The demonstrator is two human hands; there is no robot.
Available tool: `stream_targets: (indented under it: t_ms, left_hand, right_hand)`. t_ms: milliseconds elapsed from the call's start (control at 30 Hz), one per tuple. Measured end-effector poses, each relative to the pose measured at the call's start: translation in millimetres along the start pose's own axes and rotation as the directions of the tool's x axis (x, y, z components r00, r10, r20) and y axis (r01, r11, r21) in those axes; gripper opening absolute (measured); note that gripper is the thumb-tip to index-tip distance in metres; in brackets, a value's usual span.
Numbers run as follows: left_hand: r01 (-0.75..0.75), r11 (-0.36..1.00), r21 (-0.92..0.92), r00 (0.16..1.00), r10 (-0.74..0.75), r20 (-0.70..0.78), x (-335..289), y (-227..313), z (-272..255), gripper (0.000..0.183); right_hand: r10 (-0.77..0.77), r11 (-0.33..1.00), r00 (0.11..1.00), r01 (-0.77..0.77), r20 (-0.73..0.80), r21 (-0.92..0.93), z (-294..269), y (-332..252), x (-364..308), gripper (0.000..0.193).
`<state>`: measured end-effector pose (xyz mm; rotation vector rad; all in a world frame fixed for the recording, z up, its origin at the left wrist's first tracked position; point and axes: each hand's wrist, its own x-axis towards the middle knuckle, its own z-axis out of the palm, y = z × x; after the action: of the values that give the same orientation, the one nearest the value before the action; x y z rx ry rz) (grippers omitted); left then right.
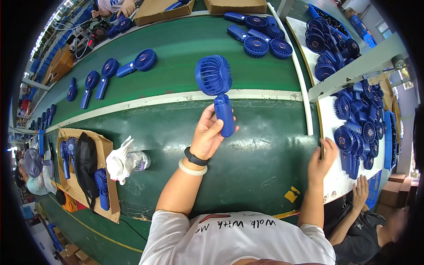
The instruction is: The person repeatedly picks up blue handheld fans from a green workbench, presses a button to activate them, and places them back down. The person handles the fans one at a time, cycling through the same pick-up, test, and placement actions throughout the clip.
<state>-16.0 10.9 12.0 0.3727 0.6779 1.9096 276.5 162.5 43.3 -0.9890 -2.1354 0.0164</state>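
My left hand (211, 134) is closed round the handle of a blue handheld fan (213, 75), held upright over the green bench with its round caged head at the top. A dark band and a pale bangle sit on that wrist. Off to the right, my right hand (322, 161) is at the edge of a white board (329, 121), fingers stretched and apart, with nothing visible in it. Nearest to that hand is a pile of blue handheld fans (349, 141) lying on the board.
Several fans (145, 60) lie along the green conveyor belt (176, 48); others cluster beside a white pipe (296, 62). A cardboard box (110, 150) holding fans and a black pouch, plus a white cloth (121, 161) by a clear jar, stand left. Another person (366, 229) sits at lower right.
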Motion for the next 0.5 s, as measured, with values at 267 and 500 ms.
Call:
stream_targets:
  t_ms: [267,500]
  left_hand:
    - [-0.020,0.923,0.384,0.979,0.096,-0.178,4,-15,-14,0.051]
    - [0.006,0.984,0.178,0.992,0.017,-0.128,4,-5,-14,0.042]
  right_hand:
    - [-0.323,0.891,0.933,0.244,0.157,0.382,132,-61,82,0.025]
    - [-0.331,0.942,0.932,0.318,0.150,0.104,243,-75,182,0.049]
